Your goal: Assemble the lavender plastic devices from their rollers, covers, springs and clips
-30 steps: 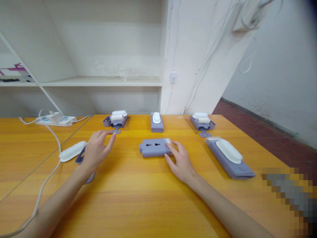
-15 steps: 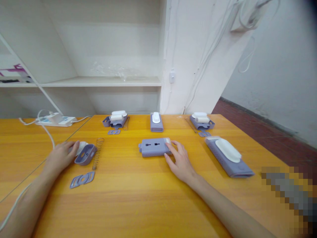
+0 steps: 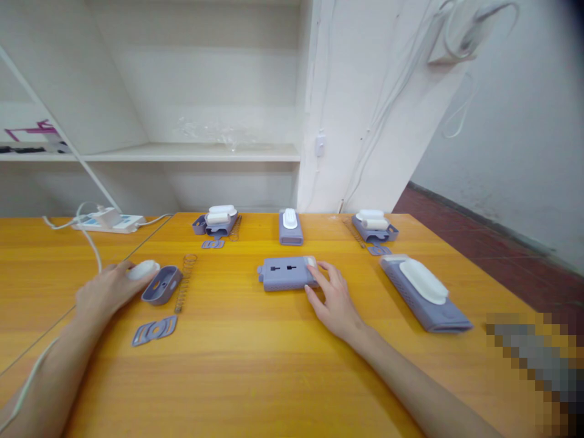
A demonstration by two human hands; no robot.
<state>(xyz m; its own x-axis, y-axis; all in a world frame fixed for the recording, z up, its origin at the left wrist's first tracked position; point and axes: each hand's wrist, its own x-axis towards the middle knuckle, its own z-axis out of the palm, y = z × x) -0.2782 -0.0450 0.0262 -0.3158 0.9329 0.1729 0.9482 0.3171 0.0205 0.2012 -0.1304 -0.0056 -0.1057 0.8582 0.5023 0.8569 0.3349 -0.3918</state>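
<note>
My left hand [image 3: 107,289] has its fingers on a smooth white oval piece [image 3: 144,270] at the left of the table. Just right of that piece lies a hollow purple end cap [image 3: 162,286], and beyond it a thin coil spring [image 3: 186,283]. A flat purple slotted plate [image 3: 154,330] rests nearer to me. At mid-table, the thumb and fingers of my right hand [image 3: 335,298] grip the right end of a purple case [image 3: 285,277], which lies with two dark keyhole slots facing up. A pale part at that end is partly under my fingertips.
A purple case with a white oval top [image 3: 423,283] lies to the right. Behind stand another such case [image 3: 290,230] and two sets of parts [image 3: 220,222] [image 3: 375,226]. A white power strip [image 3: 109,222] with cables sits back left, before white shelving [image 3: 205,152].
My left hand has drawn the white oval piece slightly away from the end cap, and more of it shows. My right hand stays on the case. The view has shifted a little.
</note>
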